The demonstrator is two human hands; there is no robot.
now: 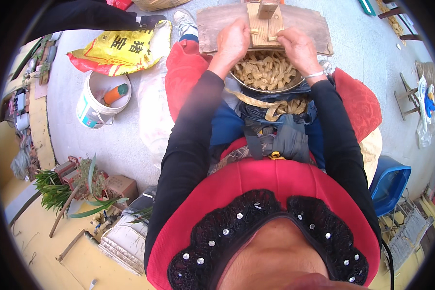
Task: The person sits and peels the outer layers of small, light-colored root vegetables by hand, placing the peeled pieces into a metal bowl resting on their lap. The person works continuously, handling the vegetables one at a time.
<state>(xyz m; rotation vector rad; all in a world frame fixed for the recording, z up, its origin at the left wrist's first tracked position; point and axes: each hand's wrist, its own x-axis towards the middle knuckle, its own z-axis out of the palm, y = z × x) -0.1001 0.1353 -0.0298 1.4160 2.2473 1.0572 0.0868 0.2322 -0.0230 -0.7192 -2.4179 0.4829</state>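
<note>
A wooden board lies across in front of me, with a paler wooden block and a short upright post at its middle. Over its left part is my left hand, fingers pinched at a small tan strip end. My right hand, a bracelet at its wrist, pinches another short tan end on the block's right side. Just below the board, a round metal basin holds many folded tan strips. One long tan strip trails from near the basin to more strips on dark plastic over my lap.
To the left stand a white bucket with an orange, green-capped bottle inside and a yellow printed sack. Another person's dark trouser leg reaches in at upper left. A blue plastic tub and a small wooden stool are at right.
</note>
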